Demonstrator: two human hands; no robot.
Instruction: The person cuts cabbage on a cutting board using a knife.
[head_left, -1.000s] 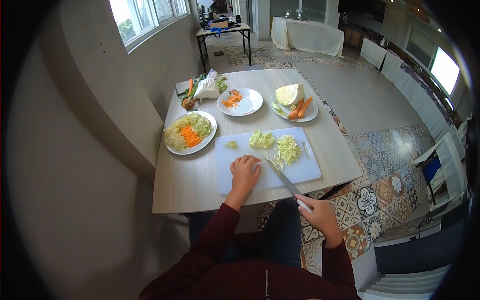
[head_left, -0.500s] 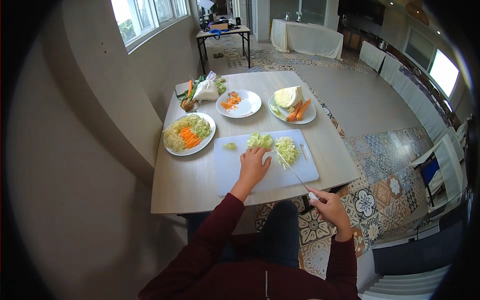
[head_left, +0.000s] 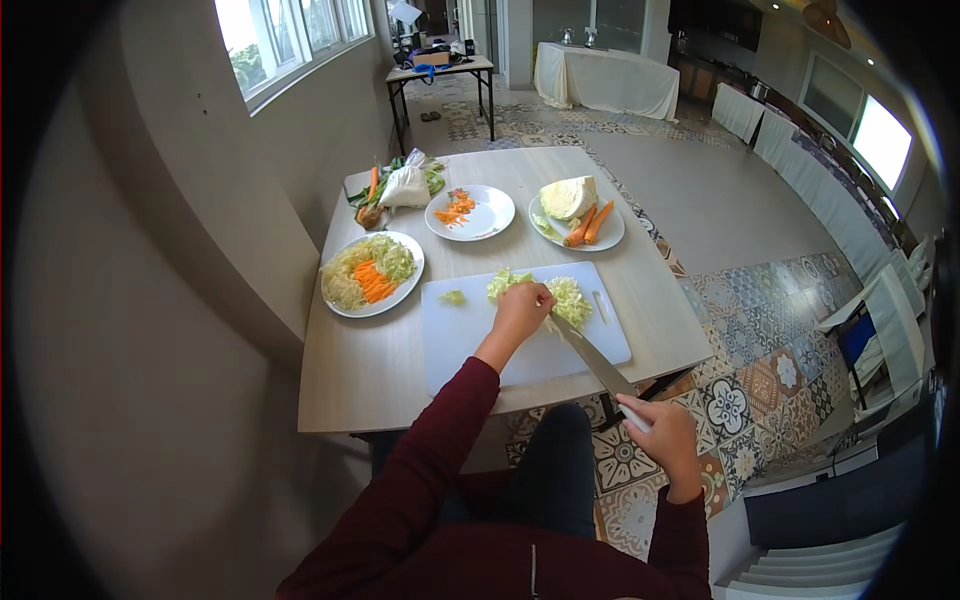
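Observation:
My right hand (head_left: 666,436) is wrapped round the white handle of a kitchen knife (head_left: 598,362). The broad side of the blade is turned upward, its tip over the cutting board (head_left: 465,350). My left hand (head_left: 522,312) is closed in a pinch beside the blade's tip; whatever its fingertips hold is too small to make out. Behind and partly under that hand lies a piece of cabbage (head_left: 507,278). A pile of shredded cabbage (head_left: 570,300) sits to the right, partly behind the blade. One small cabbage scrap (head_left: 453,297) rests at the board's left.
A plate (head_left: 408,293) of shredded vegetables with carrot sticks stands left of the board. Behind are a plate (head_left: 492,215) with carrot bits and a plate (head_left: 612,240) bearing a cabbage chunk and carrots. A white bag (head_left: 406,187) lies among vegetables at the back left.
My left hand has gone from fingers spread over the cabbage to a pinch by the knife's tip. The knife has been rolled from edge-down to show its flat side.

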